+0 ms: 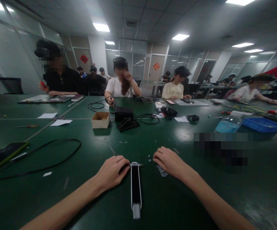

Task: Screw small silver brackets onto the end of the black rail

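A long narrow device [136, 185] with a black face, white sides and a pale tab at its near end lies lengthwise before me. A thin metal rod [140, 165] runs crosswise through its far end. My left hand [113, 171], with a ring on one finger, pinches this rod's left end against the table. To the right, my right hand [168, 161] rests with its fingertips drawn together; what they hold, if anything, is hidden. Just left of those fingertips lie two small nuts [149, 160]. Grey metal pieces [162, 171] are partly under the right hand.
Farther off stand a cardboard box [100, 120] and a black device [124, 114] with cables. On the left are a phone [4, 155] and a looped black cable [78, 148]. A plastic bottle [228, 124] and blue tray [264, 124] are at right. Several people sit opposite.
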A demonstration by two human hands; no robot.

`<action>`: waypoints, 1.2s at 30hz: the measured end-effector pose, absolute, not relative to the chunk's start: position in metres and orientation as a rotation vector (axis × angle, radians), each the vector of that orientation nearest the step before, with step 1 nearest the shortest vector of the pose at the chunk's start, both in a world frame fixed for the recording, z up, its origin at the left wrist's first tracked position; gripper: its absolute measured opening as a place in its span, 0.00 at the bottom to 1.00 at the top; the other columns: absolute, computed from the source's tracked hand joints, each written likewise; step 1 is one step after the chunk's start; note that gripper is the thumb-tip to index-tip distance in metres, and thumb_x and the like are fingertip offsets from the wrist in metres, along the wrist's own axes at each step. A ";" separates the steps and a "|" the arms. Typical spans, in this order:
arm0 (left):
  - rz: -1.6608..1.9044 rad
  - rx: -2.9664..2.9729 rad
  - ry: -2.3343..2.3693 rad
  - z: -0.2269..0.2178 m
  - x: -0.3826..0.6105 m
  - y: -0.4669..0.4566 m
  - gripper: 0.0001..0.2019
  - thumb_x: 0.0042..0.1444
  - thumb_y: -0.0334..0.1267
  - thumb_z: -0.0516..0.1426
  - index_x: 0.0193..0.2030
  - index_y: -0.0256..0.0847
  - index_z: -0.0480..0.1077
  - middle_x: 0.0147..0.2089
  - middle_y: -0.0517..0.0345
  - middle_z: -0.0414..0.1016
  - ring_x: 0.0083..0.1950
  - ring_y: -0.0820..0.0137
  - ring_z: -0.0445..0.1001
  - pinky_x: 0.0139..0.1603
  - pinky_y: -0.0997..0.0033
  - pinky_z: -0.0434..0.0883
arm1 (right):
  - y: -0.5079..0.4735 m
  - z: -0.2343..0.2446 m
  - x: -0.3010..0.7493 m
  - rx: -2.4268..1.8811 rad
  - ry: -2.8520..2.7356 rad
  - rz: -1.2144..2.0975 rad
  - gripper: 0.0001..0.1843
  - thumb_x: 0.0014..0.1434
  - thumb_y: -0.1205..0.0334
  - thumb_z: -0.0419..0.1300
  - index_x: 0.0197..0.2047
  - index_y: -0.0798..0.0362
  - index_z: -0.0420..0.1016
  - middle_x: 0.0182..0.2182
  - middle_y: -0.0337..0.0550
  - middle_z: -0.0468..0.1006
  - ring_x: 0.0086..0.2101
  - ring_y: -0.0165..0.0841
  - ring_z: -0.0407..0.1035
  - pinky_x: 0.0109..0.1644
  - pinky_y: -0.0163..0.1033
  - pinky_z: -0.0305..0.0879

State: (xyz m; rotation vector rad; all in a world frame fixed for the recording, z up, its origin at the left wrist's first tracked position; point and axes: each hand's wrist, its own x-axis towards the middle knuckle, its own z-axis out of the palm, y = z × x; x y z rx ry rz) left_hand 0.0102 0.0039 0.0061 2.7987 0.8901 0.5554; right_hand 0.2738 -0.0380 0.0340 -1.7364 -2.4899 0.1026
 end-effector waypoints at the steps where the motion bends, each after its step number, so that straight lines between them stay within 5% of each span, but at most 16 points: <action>1: 0.557 2.800 0.887 0.006 0.010 0.004 0.08 0.61 0.34 0.50 0.42 0.38 0.69 0.39 0.54 0.73 0.37 0.68 0.72 0.37 0.68 0.70 | -0.038 0.034 0.273 -1.735 -2.488 0.096 0.10 0.63 0.65 0.53 0.42 0.55 0.75 0.39 0.47 0.74 0.39 0.37 0.67 0.42 0.42 0.64; 11: 0.569 2.812 0.891 0.005 0.010 0.003 0.08 0.59 0.34 0.52 0.43 0.38 0.69 0.39 0.53 0.73 0.37 0.67 0.72 0.38 0.67 0.70 | -0.039 0.034 0.278 -1.781 -2.434 0.120 0.10 0.62 0.58 0.55 0.36 0.54 0.74 0.34 0.45 0.74 0.34 0.36 0.67 0.39 0.42 0.63; 36: 0.564 2.790 0.926 0.005 0.010 0.002 0.08 0.59 0.34 0.51 0.43 0.37 0.69 0.38 0.53 0.73 0.37 0.66 0.72 0.38 0.66 0.71 | -0.037 0.029 0.278 -1.917 -2.196 0.461 0.11 0.57 0.60 0.54 0.38 0.55 0.74 0.34 0.45 0.73 0.36 0.35 0.68 0.39 0.40 0.64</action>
